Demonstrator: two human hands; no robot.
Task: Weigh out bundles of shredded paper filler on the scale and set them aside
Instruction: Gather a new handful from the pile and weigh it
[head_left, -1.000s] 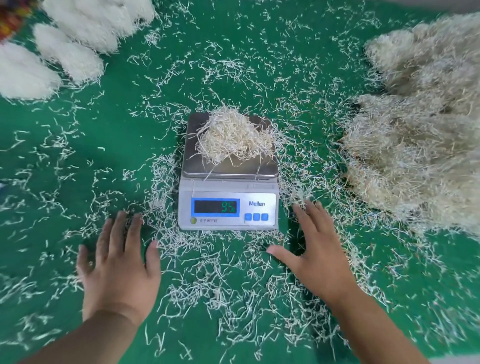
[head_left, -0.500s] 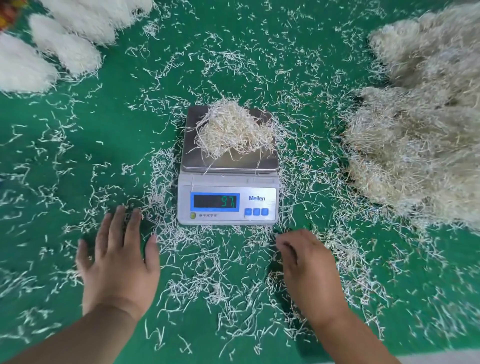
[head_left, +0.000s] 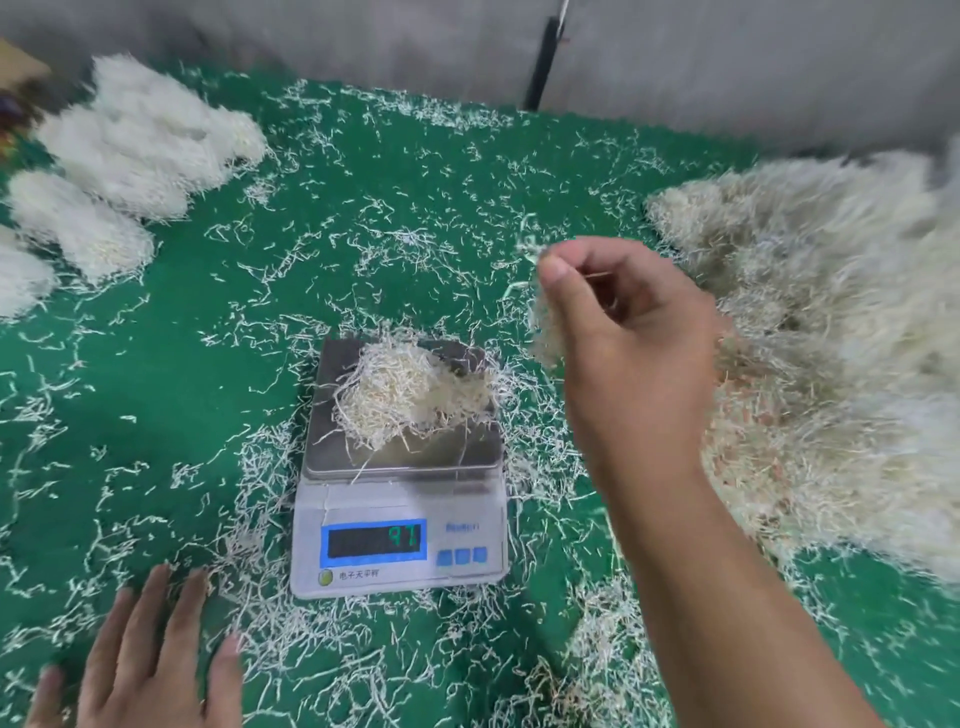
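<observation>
Green mat (head_left: 171, 374), scale (head_left: 400, 519) reading 97, right hand (head_left: 623, 322) pinching shreds (head_left: 545, 332)

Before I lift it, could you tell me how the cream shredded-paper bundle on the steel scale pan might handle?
The cream shredded-paper bundle is probably very light and floppy. Its loose strands overhang the steel scale pan, so bits will likely shed, as on the green table.

The scale (head_left: 400, 499) read 97, with a filler bundle (head_left: 405, 402) on its pan. Above the scale's right edge the right hand (head_left: 618, 332) pinched a small tuft (head_left: 545, 332); left of the scale's front, the left hand (head_left: 140, 670) lay flat on the green mat (head_left: 218, 364).
</observation>
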